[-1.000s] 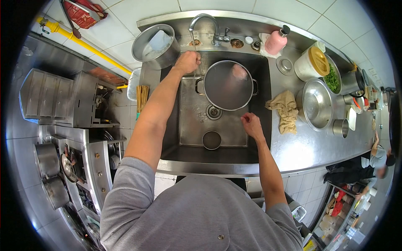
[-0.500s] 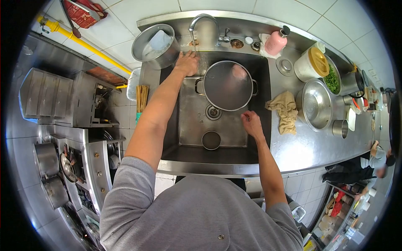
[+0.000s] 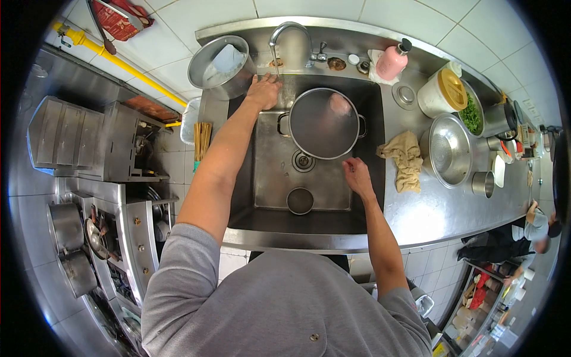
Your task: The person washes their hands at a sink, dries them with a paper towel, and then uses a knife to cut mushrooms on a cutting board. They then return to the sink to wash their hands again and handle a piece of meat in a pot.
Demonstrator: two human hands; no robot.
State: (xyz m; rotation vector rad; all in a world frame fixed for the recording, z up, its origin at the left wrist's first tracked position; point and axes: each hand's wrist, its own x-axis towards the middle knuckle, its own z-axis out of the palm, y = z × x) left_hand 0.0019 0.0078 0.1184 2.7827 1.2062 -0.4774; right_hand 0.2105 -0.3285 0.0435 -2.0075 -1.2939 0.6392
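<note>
My left hand [image 3: 263, 92] is under the faucet [image 3: 289, 27] at the sink's back left, fingers spread, beside the running water and near a metal pot [image 3: 235, 86] with a pale item inside. In the sink [image 3: 273, 184] stands a large two-handled pot [image 3: 315, 134] full of cloudy liquid, with a pinkish piece in it. My right hand [image 3: 358, 174] hovers just below that pot's right side, its fingers curled; whether anything is in them is hidden. A small round metal cup [image 3: 300, 201] sits near the sink's front, below the drain [image 3: 303, 160].
Right of the sink lie a beige cloth [image 3: 404, 157], a metal basin [image 3: 449, 149], a pink pump bottle [image 3: 392, 62] and a yellow-lidded container [image 3: 437, 94]. Bamboo sticks [image 3: 203, 140] stand at the left. Another person [image 3: 535, 229] is at the far right.
My left hand has shifted very slightly left at the faucet. My right hand and the pots have hardly moved.
</note>
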